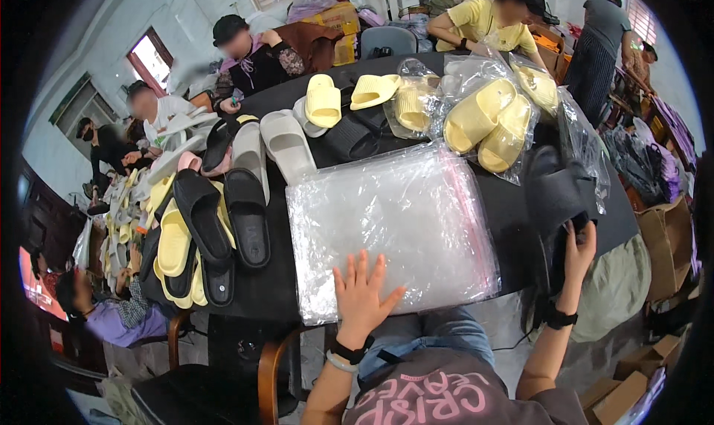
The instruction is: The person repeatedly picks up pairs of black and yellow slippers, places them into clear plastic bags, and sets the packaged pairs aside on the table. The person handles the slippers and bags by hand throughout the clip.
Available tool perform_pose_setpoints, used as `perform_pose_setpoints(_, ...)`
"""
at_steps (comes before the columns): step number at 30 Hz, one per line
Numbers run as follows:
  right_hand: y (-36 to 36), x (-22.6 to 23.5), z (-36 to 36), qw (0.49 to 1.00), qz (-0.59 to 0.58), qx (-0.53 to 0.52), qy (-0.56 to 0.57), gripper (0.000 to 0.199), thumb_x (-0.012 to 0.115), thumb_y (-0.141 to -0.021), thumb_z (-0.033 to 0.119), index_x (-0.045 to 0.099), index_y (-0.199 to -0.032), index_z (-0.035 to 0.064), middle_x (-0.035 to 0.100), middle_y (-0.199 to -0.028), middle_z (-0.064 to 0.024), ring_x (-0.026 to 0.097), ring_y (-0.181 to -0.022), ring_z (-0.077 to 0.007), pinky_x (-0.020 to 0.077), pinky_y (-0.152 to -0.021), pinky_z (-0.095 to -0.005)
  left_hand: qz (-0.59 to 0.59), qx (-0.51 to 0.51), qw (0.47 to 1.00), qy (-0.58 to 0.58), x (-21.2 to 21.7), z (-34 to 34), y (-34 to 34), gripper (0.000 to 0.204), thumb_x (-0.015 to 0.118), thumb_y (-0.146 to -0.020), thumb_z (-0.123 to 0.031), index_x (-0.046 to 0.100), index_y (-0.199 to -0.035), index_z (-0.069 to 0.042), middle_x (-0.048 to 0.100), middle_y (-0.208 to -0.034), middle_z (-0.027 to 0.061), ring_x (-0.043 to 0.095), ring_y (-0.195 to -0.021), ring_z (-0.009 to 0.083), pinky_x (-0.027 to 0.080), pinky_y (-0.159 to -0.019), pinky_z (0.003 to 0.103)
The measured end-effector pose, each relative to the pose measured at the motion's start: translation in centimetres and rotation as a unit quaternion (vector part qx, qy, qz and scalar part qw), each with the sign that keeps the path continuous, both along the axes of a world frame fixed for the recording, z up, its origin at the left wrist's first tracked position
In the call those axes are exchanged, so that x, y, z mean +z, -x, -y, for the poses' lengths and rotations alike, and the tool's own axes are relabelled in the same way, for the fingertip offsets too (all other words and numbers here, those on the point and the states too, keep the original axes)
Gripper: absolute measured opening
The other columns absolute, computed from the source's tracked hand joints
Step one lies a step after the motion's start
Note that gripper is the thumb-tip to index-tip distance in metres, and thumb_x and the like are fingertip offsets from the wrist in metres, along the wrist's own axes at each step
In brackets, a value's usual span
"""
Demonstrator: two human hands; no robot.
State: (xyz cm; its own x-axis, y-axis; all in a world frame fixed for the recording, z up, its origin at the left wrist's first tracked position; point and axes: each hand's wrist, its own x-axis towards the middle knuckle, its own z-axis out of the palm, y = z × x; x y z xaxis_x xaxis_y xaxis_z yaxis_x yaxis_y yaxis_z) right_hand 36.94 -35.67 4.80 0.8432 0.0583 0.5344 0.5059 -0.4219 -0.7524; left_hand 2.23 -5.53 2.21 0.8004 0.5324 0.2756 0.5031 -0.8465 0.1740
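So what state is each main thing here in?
Clear rectangular plastic bags: stacked flat
Left hand: open, palm down on the bags
Black rubbery footwear: held
Right hand: gripping this footwear
Pale yellow ridged slippers at right: bagged
Smooth grey slipper by the bags: unbagged
Grey chair opposite: unoccupied

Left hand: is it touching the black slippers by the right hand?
Apart. The head view shows the left hand spread over the clear bags, with more bags and black table separating it from the black slippers.
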Motion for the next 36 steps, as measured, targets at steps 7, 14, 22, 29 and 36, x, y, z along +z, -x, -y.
perform_pose_setpoints(7,14.5,5.2,-9.3,0.967,0.169,0.186,-0.034,0.047,0.072,-0.086,0.003,0.054,-0.129,-0.0041,0.058,-0.107,-0.0118,0.057,-0.091,-0.0223,0.0491,-0.078,-0.0349,0.02,-0.031,0.999,0.017,-2.2,-0.7,0.4,0.077,0.054,-0.093,-0.061,0.042,-0.151,-0.012,0.04,-0.154,0.0205,0.034,-0.143,0.0417,0.017,-0.117,0.062)
perform_pose_setpoints(14,20.0,6.6,-21.3,0.905,0.13,0.337,0.225,0.028,0.071,-0.085,0.022,0.054,-0.094,0.0006,0.057,-0.092,-0.0151,0.061,-0.086,-0.0342,0.0529,-0.066,-0.0431,0.12,-0.105,0.985,0.071,-6.8,-1.8,1.1,0.08,0.069,-0.084,-0.049,0.047,-0.147,-0.007,0.049,-0.147,0.0195,0.035,-0.143,0.0398,0.018,-0.12,0.057)
perform_pose_setpoints(22,16.3,3.1,-21.0,0.9,0.005,0.402,0.168,0.049,0.069,-0.089,0.018,0.053,-0.13,-0.0028,0.061,-0.121,-0.0206,0.062,-0.108,-0.0372,0.0532,-0.089,-0.0424,-0.039,-0.001,0.999,-0.014,-0.3,-0.5,0.3,0.075,0.065,-0.08,-0.053,0.059,-0.139,-0.007,0.05,-0.145,0.0261,0.036,-0.142,0.0429,0.009,-0.118,0.065)
perform_pose_setpoints(29,14.4,2.1,-15.8,0.947,0.052,0.298,0.104,0.046,0.066,-0.091,0.011,0.051,-0.134,-0.0012,0.055,-0.133,-0.0224,0.054,-0.123,-0.0388,0.0411,-0.107,-0.042,-0.035,-0.012,0.999,0.026,0.7,-0.5,0.3,0.06,0.068,-0.079,-0.037,0.064,-0.129,-0.004,0.054,-0.139,0.0233,0.04,-0.138,0.0423,0.015,-0.118,0.062)
perform_pose_setpoints(36,12.9,-1.0,-14.2,0.875,-0.265,0.397,-0.077,0.052,0.049,-0.104,0.017,0.035,-0.15,-0.003,0.042,-0.152,-0.0233,0.04,-0.142,-0.0309,0.0294,-0.117,-0.0388,0.062,-0.003,0.994,0.091,3.9,-3.2,2.5,0.02,0.063,-0.075,0.0,0.07,-0.094,0.0,0.069,-0.102,0.0163,0.062,-0.098,0.0374,0.048,-0.084,0.048)
